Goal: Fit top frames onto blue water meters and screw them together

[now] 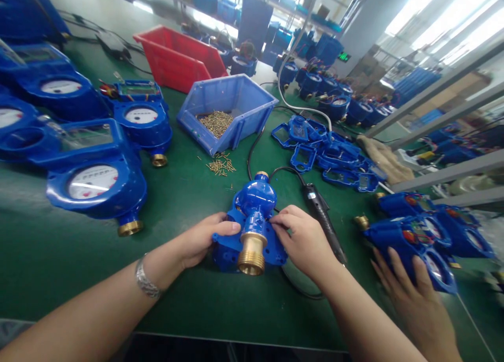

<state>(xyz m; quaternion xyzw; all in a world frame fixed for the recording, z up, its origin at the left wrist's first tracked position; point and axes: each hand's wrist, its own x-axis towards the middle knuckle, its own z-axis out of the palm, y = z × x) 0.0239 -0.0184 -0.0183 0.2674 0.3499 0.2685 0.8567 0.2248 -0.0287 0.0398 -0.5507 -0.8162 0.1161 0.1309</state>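
A blue water meter body (258, 199) with a brass threaded end pointing toward me lies face down on the green table, a blue housing under it. My left hand (205, 238) grips the housing's left side, thumb on top and fingers beneath. On the right side, my right hand (301, 236) has its thumb and index finger pinched together against the housing; whatever is between the fingertips is too small to make out. Just right of that hand lies a black electric screwdriver (323, 215) with its cable. Loose brass screws (221, 165) are scattered beyond the meter.
A blue bin (252, 102) of brass screws stands behind, beside a red bin (173, 57). Finished-looking meters (92, 181) crowd the left. Blue frames (334, 152) are piled back right. Another person's hand (417, 299) touches meters (401, 236) at the right.
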